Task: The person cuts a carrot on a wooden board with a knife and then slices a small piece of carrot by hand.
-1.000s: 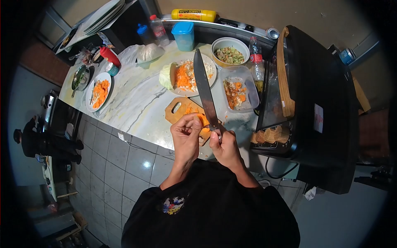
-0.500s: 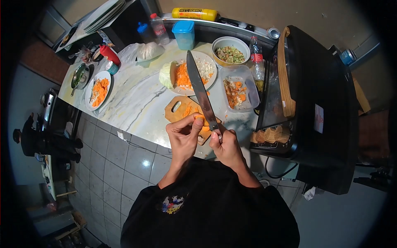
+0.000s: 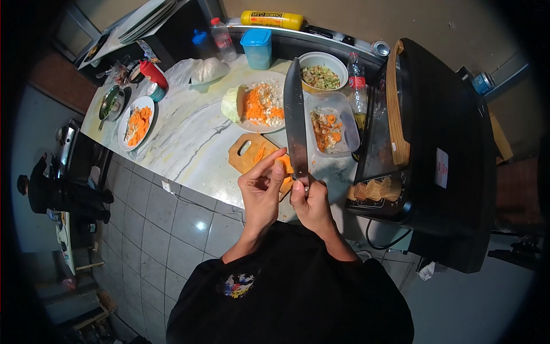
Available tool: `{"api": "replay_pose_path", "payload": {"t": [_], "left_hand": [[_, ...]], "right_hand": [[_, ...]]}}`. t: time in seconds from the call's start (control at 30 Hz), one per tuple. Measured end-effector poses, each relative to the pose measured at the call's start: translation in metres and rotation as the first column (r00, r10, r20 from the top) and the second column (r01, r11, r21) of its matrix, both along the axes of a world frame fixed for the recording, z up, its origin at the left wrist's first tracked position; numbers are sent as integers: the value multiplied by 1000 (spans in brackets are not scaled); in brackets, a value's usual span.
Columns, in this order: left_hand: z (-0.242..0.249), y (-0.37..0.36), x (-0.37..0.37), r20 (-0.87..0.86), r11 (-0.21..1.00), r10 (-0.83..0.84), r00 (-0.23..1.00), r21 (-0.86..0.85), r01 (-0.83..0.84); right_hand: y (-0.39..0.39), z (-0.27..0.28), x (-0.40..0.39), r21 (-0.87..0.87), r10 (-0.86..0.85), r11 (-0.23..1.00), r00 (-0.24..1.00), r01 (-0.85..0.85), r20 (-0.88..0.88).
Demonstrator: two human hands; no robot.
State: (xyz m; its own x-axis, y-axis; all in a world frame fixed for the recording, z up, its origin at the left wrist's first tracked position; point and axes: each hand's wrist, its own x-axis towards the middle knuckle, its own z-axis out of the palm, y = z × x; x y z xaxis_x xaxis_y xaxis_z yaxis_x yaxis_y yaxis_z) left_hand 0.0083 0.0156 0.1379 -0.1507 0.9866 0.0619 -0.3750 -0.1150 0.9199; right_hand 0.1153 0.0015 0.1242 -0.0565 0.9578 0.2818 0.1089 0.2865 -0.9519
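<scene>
My right hand (image 3: pixel 312 202) is closed round the handle of a large kitchen knife (image 3: pixel 295 114), whose broad dark blade points up and away from me. Beside it my left hand (image 3: pixel 262 186) is pinched on a piece of orange carrot (image 3: pixel 286 164), close to the base of the blade. Below both hands lies a wooden cutting board (image 3: pixel 236 153) with carrot bits on it, partly hidden by my fingers. Just beyond, a white plate (image 3: pixel 247 124) bears chopped carrot, white chopped pieces and a cabbage wedge (image 3: pixel 231 104).
A clear plastic tub (image 3: pixel 350 137) with carrot scraps and a bowl (image 3: pixel 342 63) of chopped vegetables stand right of the plate. A black oven (image 3: pixel 441 114) flanks the table's right side. Left are an oval plate (image 3: pixel 129 146) and a red bottle (image 3: pixel 152 74). Another person (image 3: pixel 57 192) stands far left.
The knife has swung to the right and stands more upright, with its blade face turned more toward me. My left hand has shifted slightly right and down.
</scene>
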Motion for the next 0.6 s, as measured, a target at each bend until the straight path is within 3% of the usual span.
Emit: {"api": "replay_pose_path", "payload": {"t": [0.23,0.37,0.6], "left_hand": [[-7,-1,5,207,1000,-10,978,10,8],[-16,0,2,203,1000,-7,979,-18,11],[-14,1,1,-9,995,74,997,61,-74]], "right_hand": [[-1,-3,0,-19,-11,1000,1000,11,-24],[-1,4,0,23,12,1000,1000,-12,-29],[-3,2,1,4,12,1000,1000,-12,11]]}}
